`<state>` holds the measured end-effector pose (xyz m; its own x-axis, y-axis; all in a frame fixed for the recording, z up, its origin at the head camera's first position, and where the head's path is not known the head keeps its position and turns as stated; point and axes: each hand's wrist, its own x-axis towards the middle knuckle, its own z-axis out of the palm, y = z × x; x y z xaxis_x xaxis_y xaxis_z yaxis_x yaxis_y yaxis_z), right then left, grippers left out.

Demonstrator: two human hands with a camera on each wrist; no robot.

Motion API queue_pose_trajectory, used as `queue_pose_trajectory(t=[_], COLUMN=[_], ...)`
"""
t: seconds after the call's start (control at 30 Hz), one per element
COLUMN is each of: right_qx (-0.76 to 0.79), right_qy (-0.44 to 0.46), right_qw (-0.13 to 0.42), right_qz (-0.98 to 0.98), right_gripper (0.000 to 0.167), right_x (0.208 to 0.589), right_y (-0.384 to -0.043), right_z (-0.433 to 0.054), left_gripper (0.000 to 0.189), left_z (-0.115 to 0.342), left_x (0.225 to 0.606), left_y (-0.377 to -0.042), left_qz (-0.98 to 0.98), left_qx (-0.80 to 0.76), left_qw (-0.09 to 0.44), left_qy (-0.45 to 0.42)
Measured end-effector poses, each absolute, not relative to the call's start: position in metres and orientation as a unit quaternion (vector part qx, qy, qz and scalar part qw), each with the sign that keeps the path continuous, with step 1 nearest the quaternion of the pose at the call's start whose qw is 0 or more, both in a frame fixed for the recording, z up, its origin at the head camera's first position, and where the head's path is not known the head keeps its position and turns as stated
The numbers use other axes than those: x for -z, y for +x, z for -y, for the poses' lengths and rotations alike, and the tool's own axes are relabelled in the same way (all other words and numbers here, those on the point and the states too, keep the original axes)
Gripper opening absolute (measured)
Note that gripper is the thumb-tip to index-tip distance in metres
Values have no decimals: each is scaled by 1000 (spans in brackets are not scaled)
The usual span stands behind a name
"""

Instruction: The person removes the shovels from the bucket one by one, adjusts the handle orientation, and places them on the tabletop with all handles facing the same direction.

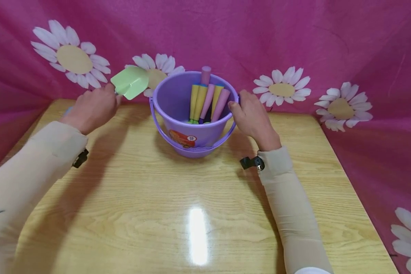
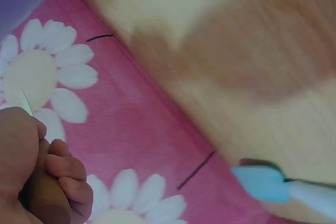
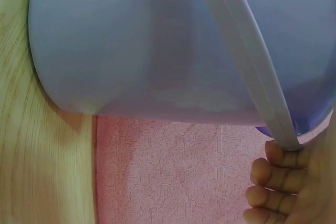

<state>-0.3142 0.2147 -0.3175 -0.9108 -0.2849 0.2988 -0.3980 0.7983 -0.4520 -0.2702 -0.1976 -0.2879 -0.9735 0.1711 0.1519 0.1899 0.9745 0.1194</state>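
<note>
My left hand (image 1: 95, 107) grips a small garden trowel by its handle (image 2: 50, 198), which looks brown in the left wrist view. The trowel's pale green blade (image 1: 131, 82) points right, held in the air left of a purple bucket (image 1: 195, 135). At the bucket's right rim is my right hand (image 1: 253, 116), its thumb over the edge and its fingers outside, beside the end of the bail handle (image 3: 257, 72). The bucket stands upright on the table. Several tools with yellow handles (image 1: 201, 101) and pink handles (image 1: 222, 103) lean inside it; their lower ends are mostly hidden.
A light blue tool head (image 2: 265, 182) with a pale shaft lies near the table's edge, mostly hidden behind my left hand in the head view. Behind the wooden table (image 1: 150, 213) hangs a pink cloth (image 1: 219, 34) with daisies.
</note>
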Motion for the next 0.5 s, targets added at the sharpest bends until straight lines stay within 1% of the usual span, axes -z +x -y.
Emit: queue_pose_trajectory(t=[0.2,0.3,0.5], right_qx=[-265,-263,-260], right_qy=[184,188,187], right_qw=[108,110,110], right_qz=[940,940,941], right_gripper=[42,42,41], right_x=[318,318,318], right_y=[-313,-313,-312], right_z=[-211,-210,-211], left_gripper=[36,35,39], left_z=[222,235,244], left_x=[313,328,347], left_y=[-263,-258,-248], left_qz=[994,994,993], left_qx=[74,90,101], left_qw=[39,23,31], left_qy=[-72,-62,-46])
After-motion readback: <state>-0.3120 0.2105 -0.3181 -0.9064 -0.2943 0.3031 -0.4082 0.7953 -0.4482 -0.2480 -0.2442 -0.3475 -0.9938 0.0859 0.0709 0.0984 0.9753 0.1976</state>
